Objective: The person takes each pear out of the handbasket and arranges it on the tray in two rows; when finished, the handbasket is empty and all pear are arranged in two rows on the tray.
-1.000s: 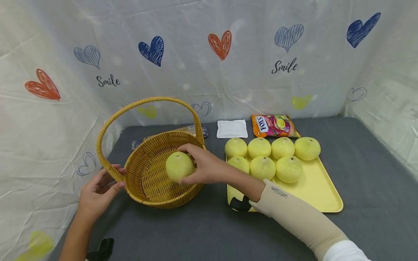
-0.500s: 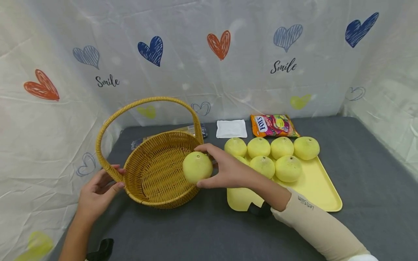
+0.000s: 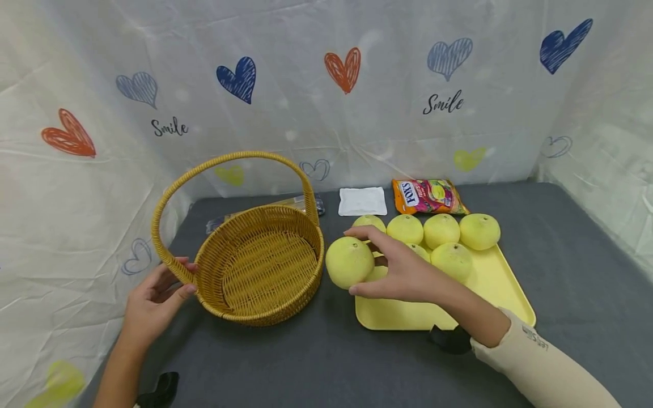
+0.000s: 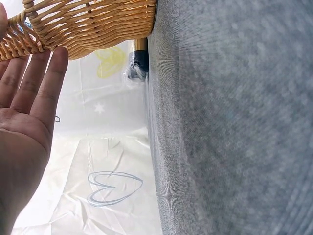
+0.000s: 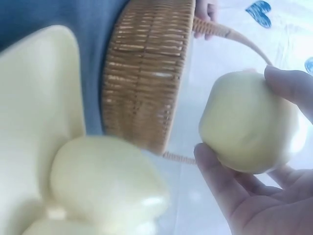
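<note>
My right hand (image 3: 400, 269) grips a round pale yellow-green grapefruit (image 3: 349, 262) between thumb and fingers, in the space between the basket and the tray. In the right wrist view the same grapefruit (image 5: 247, 122) is raised above the tray's level. My left hand (image 3: 157, 300) holds the woven basket (image 3: 265, 272) at the foot of its tall arched handle, thumb in front and fingers behind. The left wrist view has the fingertips against the wicker. Several more grapefruits (image 3: 451, 262) sit in rows on a yellow tray (image 3: 398, 317) at the right, partly hidden by my right hand.
Behind the tray lie a white packet (image 3: 363, 202) and an orange FOX'S candy bag (image 3: 430, 196). A clear-wrapped item (image 3: 301, 203) lies behind the basket. A white curtain (image 3: 285, 102) printed with hearts stands at the back of the grey tabletop (image 3: 285, 362).
My right hand has carried the grapefruit rightward, from over the basket's inside, past its rim, to the tray's left edge. The left hand and the basket have stayed in place.
</note>
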A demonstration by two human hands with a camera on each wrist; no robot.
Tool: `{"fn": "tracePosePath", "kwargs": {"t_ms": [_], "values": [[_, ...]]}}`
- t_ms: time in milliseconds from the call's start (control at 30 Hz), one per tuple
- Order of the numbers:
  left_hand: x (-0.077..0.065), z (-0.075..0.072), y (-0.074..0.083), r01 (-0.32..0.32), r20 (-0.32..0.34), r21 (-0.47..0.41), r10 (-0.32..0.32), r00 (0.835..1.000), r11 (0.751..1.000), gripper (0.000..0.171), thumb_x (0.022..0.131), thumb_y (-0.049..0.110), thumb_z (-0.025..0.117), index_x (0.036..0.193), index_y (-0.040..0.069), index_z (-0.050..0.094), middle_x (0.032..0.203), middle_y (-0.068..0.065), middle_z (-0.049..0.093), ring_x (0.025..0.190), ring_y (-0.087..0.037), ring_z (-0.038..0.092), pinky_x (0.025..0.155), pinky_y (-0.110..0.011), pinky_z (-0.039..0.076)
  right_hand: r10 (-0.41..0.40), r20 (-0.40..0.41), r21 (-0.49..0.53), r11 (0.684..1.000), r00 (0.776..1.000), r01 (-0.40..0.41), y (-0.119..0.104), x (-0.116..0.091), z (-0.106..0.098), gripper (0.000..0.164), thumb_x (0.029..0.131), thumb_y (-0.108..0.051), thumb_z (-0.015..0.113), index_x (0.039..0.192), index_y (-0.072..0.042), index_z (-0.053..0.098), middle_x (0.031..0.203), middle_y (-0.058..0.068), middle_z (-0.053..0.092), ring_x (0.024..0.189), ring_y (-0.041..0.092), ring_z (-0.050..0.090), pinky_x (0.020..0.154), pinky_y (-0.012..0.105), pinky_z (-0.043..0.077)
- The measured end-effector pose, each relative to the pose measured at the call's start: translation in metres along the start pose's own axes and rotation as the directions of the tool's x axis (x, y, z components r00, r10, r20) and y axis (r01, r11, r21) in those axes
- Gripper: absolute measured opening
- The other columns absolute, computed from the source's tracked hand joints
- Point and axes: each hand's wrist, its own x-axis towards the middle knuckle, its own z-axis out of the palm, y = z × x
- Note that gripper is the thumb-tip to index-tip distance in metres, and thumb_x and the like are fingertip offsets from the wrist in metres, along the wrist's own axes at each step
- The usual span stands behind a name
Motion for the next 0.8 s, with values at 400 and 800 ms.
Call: {"fn": "tracePosePath", "kwargs": {"t_ms": [400, 800], "values": [[0.0, 0.0, -0.001, 0.008, -0.012, 0.026, -0.008, 1.0, 1.0, 0.051, 0.084, -0.024, 0.065, 0.132, -0.012, 0.054, 0.118, -0.017, 0.067, 0.113, -0.013, 0.065, 0.084, -0.02, 0.056, 0.061, -0.082, -0.035, 0.997, 0.995, -0.064, 0.011, -0.041, -0.031, 0.081, 0.078, -0.021, 0.089, 0.145, -0.018, 0.045, 0.138, -0.004, 0.05, 0.114, 0.022, 0.055, 0.101, 0.038, 0.051], [0.001, 0.0, 0.0, 0.006, -0.013, 0.008, -0.006, 1.0, 1.0, 0.05, 0.084, -0.024, 0.065, 0.132, -0.013, 0.054, 0.118, -0.014, 0.067, 0.112, -0.014, 0.065, 0.083, -0.02, 0.056, 0.056, -0.19, -0.15, 0.985, 0.98, -0.085, 0.025, -0.081, -0.062, 0.079, 0.082, -0.015, 0.086, 0.148, -0.023, 0.042, 0.135, -0.003, 0.049, 0.108, 0.015, 0.061, 0.094, 0.017, 0.049]]}}
